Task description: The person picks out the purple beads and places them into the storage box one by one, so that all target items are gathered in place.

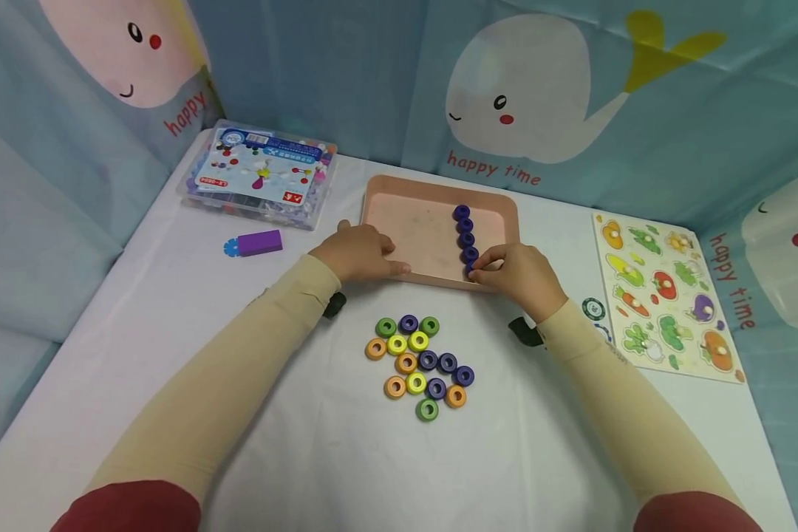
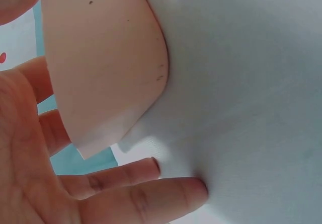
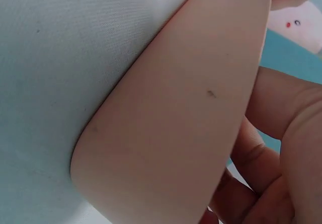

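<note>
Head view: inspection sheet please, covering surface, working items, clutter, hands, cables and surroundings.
Surface: white tabletop
Job's things: pink tray holding a column of purple rings; loose rings in four colours in front
Clutter: plastic case, purple block, blue flower-shaped piece, vegetable board, round chips
Hands: left hand at the tray's near left corner; right hand pinching the column's nearest ring
Cables: nothing seen
Surroundings: blue whale-print curtain
</note>
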The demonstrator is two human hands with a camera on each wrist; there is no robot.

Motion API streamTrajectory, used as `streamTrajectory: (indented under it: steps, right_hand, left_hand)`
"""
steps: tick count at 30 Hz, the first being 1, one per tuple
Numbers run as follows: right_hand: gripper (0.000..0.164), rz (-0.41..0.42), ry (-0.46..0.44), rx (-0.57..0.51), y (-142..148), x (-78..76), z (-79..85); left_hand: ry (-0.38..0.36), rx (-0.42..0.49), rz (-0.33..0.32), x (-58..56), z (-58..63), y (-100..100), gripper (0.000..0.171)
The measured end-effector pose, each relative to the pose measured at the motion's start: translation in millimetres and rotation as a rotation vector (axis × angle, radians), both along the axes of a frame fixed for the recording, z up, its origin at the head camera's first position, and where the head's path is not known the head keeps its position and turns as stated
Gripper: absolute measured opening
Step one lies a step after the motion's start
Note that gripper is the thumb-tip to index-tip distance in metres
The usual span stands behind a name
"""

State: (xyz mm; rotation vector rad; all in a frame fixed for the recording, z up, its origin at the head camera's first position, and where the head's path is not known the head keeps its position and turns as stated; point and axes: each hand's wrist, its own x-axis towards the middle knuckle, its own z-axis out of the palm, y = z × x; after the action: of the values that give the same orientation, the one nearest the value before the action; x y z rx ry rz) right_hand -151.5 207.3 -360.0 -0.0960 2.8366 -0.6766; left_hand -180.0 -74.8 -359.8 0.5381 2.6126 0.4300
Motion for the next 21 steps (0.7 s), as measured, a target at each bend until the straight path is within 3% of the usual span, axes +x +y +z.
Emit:
streamTrajectory:
  steps: [9,12,17,21]
  right_hand:
    - [0.018,0.026,0.000,0.005,0,-3.1,-4.6]
    - [0.019,0.050,0.060,0.033,-1,1.9,-2.7]
    - [0.015,0.129,0.237,0.064,-4,30.2,8.9]
    - [0.011,0.285,0.298,0.003,-3,66.3,13.9]
  left_hand:
    - [-0.010,0.001,0.008,-0.5,0.6,0,0.070]
    - [-0.006,-0.006,0.001,-0.7,0.6,-1,0.070]
    - [-0.002,-0.009,-0.005,-0.7,-0.3,-1,0.071]
    - [0.000,-0.014,-0.004,-0.5,-0.6,0,0.071]
